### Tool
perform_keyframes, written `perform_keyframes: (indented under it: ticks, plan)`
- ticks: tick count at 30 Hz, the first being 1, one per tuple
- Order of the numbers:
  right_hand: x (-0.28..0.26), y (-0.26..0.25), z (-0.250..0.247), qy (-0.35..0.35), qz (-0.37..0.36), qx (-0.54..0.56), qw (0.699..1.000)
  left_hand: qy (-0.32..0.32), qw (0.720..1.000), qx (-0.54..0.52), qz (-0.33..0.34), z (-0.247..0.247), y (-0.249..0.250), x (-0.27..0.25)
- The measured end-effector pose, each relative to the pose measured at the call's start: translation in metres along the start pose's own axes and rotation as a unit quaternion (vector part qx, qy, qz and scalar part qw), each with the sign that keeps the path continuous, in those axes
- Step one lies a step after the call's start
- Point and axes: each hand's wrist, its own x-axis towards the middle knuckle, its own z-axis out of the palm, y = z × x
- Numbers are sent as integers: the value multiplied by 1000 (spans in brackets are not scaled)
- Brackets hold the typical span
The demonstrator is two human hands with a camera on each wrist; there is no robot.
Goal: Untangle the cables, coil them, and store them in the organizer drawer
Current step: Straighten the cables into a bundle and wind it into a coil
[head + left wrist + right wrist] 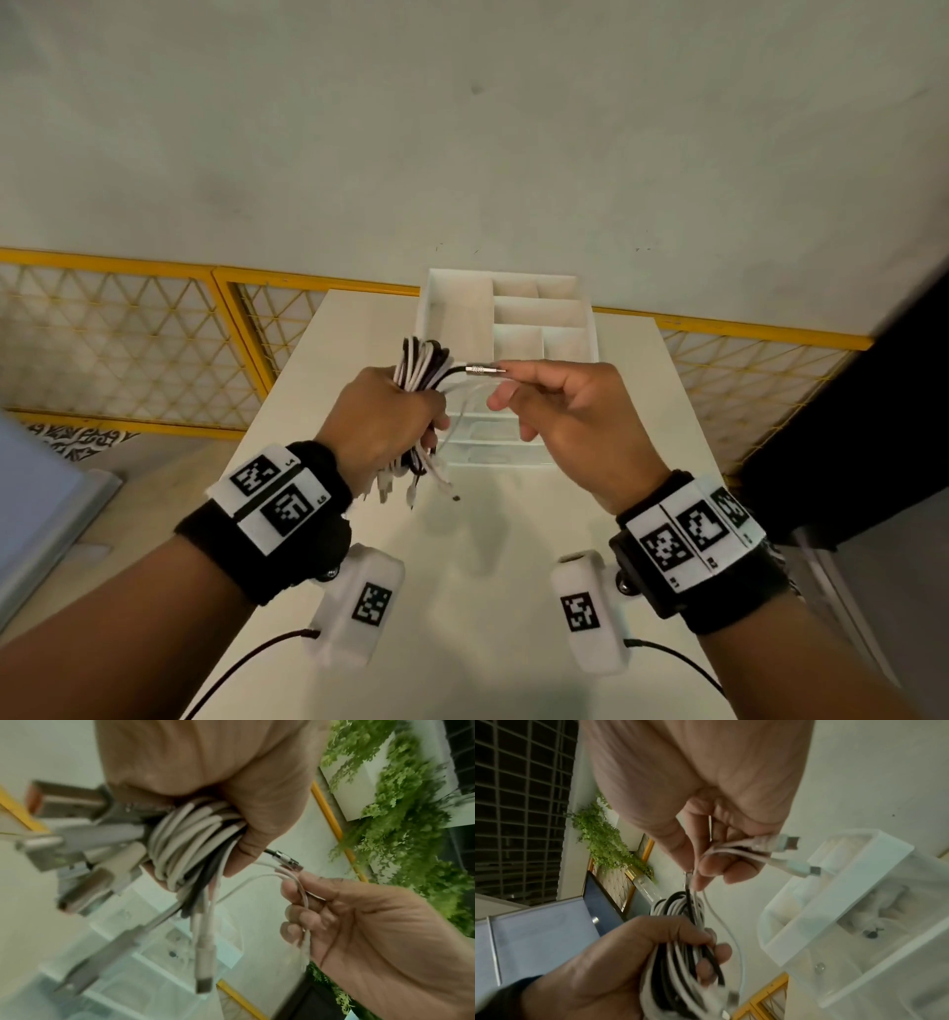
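Observation:
My left hand (387,421) grips a bundle of white and black cables (423,367) above the table, in front of the organizer. The bundle (190,841) has several plug ends hanging below the fist. My right hand (560,406) pinches the silver plug (482,369) of a black cable between thumb and forefinger. Its other fingers curl round thin white cable ends (777,850) whose plugs stick out past the fingers. The white organizer (508,360) stands just behind both hands, with an open divided tray (539,313) on top and translucent drawers (847,912) below.
The white table (488,591) runs toward me below the hands. A yellow mesh fence (128,334) stands behind it on both sides. A dark panel (873,437) rises at the right and a pale blue surface (36,509) lies at the left.

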Motion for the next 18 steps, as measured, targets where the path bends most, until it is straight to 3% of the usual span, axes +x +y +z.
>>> perform_keyframes:
  ticks: [4, 12, 18]
  plan:
    - [-3, 5, 9, 28, 1, 28, 999, 8, 1000, -26, 4, 1, 5, 4]
    - [3, 8, 13, 66, 11, 82, 994, -75, 996, -15, 56, 7, -2, 1]
    - [10, 2, 4, 50, 6, 174, 983, -126, 989, -30, 70, 6, -3, 0]
